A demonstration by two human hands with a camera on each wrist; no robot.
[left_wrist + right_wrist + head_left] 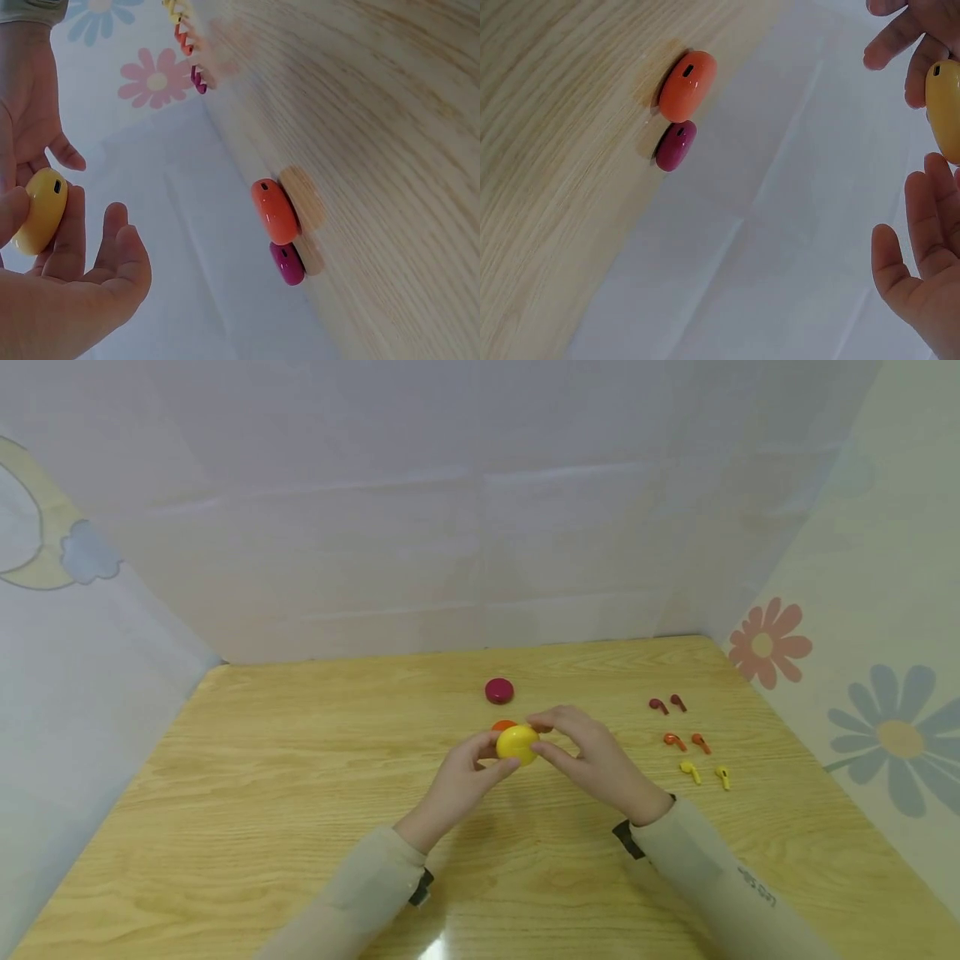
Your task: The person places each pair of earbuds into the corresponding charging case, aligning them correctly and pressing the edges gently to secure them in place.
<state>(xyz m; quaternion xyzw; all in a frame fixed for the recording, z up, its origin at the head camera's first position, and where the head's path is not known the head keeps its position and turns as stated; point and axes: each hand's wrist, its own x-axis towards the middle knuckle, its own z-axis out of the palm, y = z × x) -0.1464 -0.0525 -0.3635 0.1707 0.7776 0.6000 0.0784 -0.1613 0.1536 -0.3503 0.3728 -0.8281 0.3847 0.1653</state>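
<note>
A rounded yellow earbud case point(517, 744) is raised above the table. My left hand point(462, 781) pinches it between thumb and fingers from the left side. The case's small dark port point(58, 186) shows in the left wrist view. My right hand point(596, 760) has its thumb and fingertips at the case's right edge; in the right wrist view its extended fingers point(922, 191) reach the case's lower end. Just behind the yellow case lies an orange earbud case point(275, 211), mostly covered in the head view. Farther back sits a magenta earbud case point(499, 691).
On the right of the wooden table point(300, 777), three pairs of earbuds lie in rows: magenta earbuds point(658, 705) at the back, orange earbuds point(675, 741) in the middle, yellow earbuds point(691, 772) nearest. Fabric walls point(480, 568) stand behind and at both sides.
</note>
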